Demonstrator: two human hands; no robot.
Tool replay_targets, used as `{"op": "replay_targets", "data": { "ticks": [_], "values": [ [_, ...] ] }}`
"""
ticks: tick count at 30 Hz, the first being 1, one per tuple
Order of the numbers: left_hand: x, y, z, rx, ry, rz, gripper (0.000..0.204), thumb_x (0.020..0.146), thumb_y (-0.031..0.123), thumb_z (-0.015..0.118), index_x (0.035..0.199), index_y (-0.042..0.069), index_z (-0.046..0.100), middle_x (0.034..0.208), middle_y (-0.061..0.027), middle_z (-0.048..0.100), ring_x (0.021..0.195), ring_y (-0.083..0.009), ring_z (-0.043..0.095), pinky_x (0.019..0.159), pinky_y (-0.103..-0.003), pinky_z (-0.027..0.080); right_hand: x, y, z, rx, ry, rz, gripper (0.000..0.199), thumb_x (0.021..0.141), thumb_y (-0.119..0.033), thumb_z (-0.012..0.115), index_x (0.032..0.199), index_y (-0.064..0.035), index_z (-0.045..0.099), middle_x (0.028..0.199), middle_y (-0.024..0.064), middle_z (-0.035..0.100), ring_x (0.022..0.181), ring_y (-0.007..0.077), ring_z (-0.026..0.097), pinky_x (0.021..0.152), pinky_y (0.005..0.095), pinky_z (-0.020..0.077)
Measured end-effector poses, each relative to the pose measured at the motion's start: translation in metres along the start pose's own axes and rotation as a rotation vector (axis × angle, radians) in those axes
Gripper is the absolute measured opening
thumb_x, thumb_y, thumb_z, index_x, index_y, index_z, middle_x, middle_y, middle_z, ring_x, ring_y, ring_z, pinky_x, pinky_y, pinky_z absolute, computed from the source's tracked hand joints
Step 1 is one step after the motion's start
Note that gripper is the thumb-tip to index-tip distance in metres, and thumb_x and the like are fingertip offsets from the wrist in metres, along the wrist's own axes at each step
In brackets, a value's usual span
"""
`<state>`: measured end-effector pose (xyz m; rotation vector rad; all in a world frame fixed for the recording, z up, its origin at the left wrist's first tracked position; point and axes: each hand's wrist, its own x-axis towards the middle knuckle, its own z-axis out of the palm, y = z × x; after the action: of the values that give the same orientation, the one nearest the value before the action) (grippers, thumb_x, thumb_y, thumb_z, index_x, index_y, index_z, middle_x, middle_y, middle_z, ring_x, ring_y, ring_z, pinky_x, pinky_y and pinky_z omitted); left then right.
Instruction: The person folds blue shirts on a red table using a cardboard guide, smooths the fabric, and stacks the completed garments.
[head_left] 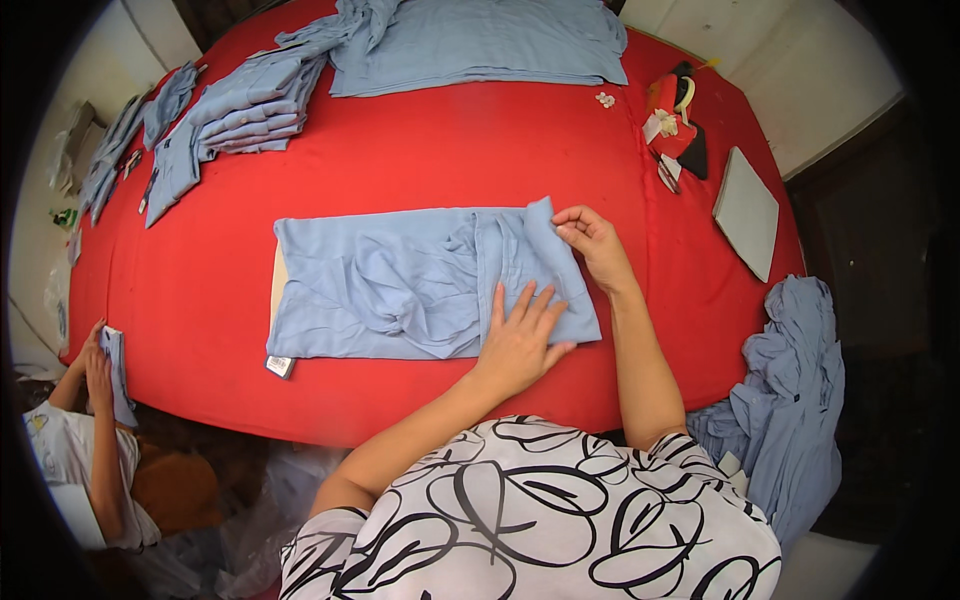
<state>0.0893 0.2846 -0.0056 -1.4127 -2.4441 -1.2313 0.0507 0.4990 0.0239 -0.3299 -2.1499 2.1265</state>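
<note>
A light blue garment point(400, 285) lies partly folded into a long rectangle in front of me, its middle rumpled. Along its left end shows the edge of a cream board point(277, 290), and a white tag point(281, 367) sticks out at the near left corner. My left hand point(524, 335) rests flat on the garment's right part, fingers spread. At the far right corner, my right hand point(597, 243) pinches the raised edge of the cloth between thumb and fingers.
Across the red tabletop point(450, 150) lie a large blue cloth pile point(480, 45) and a folded garment stack point(250, 110). A white slab point(747, 213) and a tape roll point(685, 95) are at right. More blue cloth point(790, 400) hangs there. Another person's hands point(95, 365) hold something at left.
</note>
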Motion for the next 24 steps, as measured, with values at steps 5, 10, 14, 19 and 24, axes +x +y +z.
{"op": "replay_targets", "data": {
  "ticks": [5,10,14,19,24],
  "values": [
    [0.011,0.002,-0.013,0.278,-0.049,0.0,0.045,0.088,0.034,0.067,0.124,0.007,0.064,0.134,-0.0155,0.055,0.125,-0.0361,0.047,0.107,-0.054,0.032,-0.026,0.013,-0.017,-0.195,0.354,0.098,0.02,0.098,-0.018,0.06,0.11,-0.0024,0.06,0.092,0.0027,0.064,0.082,0.0085,0.058,0.075,0.0247,0.0488],
    [0.067,-0.044,-0.055,0.435,0.292,-0.208,0.033,0.085,0.021,0.069,0.116,0.012,0.067,0.113,-0.0101,0.061,0.097,-0.0285,0.056,0.084,-0.043,0.044,-0.053,0.017,-0.015,-0.335,0.366,0.157,0.025,0.093,-0.014,0.066,0.112,-0.0013,0.057,0.093,0.0058,0.063,0.082,0.0086,0.057,0.072,0.025,0.0468],
    [0.072,-0.086,-0.059,0.277,0.134,-0.201,0.03,0.084,0.01,0.067,0.114,0.01,0.068,0.101,-0.0074,0.064,0.093,-0.0278,0.058,0.082,-0.041,0.045,-0.054,0.02,-0.004,-0.279,0.309,0.051,0.022,0.086,-0.011,0.07,0.104,-0.0032,0.061,0.1,0.0077,0.064,0.098,0.0161,0.059,0.086,0.0318,0.0488],
    [0.072,-0.09,-0.069,0.232,0.211,-0.139,0.029,0.082,0.002,0.064,0.11,0.004,0.07,0.1,-0.0088,0.064,0.092,-0.0285,0.058,0.081,-0.042,0.047,-0.06,0.023,-0.008,-0.373,0.16,-0.024,0.032,0.085,-0.003,0.066,0.117,-0.0033,0.062,0.12,0.0107,0.061,0.114,0.02,0.056,0.1,0.0326,0.0429],
    [0.061,-0.048,-0.062,0.332,0.263,0.037,0.028,0.084,0.006,0.062,0.111,0.0,0.069,0.114,-0.0174,0.062,0.098,-0.0344,0.058,0.086,-0.042,0.048,-0.063,0.007,-0.001,-0.415,0.12,0.022,0.054,0.084,0.006,0.062,0.137,-0.0034,0.056,0.139,0.012,0.051,0.128,0.021,0.049,0.106,0.0321,0.0404]
  ]
}}
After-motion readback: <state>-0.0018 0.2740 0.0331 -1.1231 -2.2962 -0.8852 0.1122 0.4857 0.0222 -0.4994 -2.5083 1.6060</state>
